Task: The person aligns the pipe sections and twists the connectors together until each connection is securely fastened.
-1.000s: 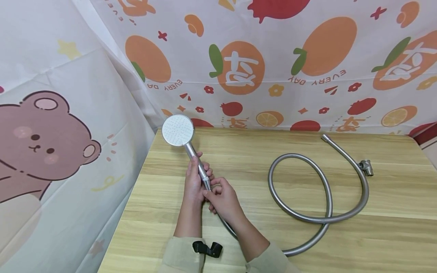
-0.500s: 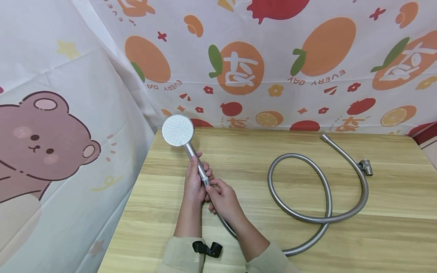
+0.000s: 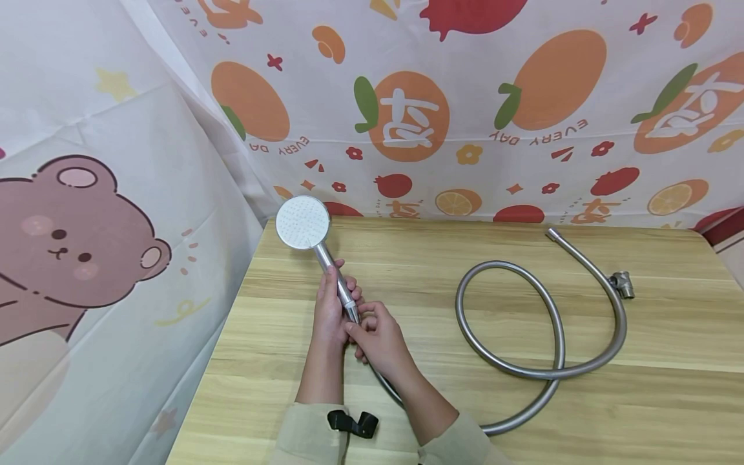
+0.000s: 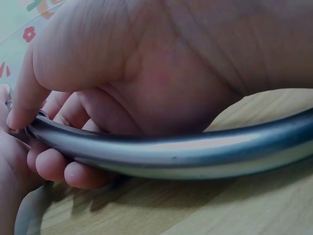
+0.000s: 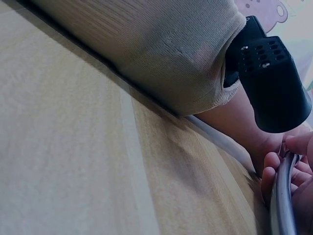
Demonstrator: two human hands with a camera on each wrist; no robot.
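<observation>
A handheld shower head with a round white spray face lies tilted at the table's left side. My left hand grips its silver handle, the thumb along one side and the fingers showing beyond the other. Just below, my right hand pinches the grey shower hose near the chrome end piece at the handle's base. The left wrist view has the right hand from beneath, its fingers curled about the hose. Fingers cover part of the joint.
The hose runs right and makes a loop, its free end pointing to the back. A small metal fitting lies beside it on the wooden table. Patterned cloth hangs behind. A black wrist camera juts from the left sleeve.
My right thumb shifts up over the hose end half a second ago, then sits lower again now, uncovering the chrome end piece. The left hand and shower head stay nearly still.
</observation>
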